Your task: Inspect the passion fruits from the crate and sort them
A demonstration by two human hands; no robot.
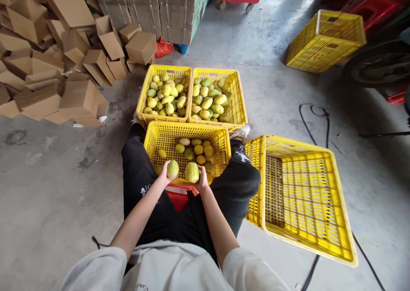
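My left hand (165,174) is closed around a green-yellow papaya (173,168). In my right hand (202,177) is a second, ribbed yellow-green papaya (192,172). Both are held up over the near end of a yellow plastic crate (153,139) between my knees. Several papayas, green to orange-yellow, lie in that crate, mostly toward its right side. Beyond it stand two more yellow crates, a left one (141,98) and a right one (239,101), both holding many papayas.
An empty yellow crate (307,197) lies tipped beside my right knee. Another yellow crate (323,41) stands at the far right, near a motorbike wheel (378,66). Open cardboard boxes (77,96) are heaped at the left. A black cable (312,124) runs along the floor.
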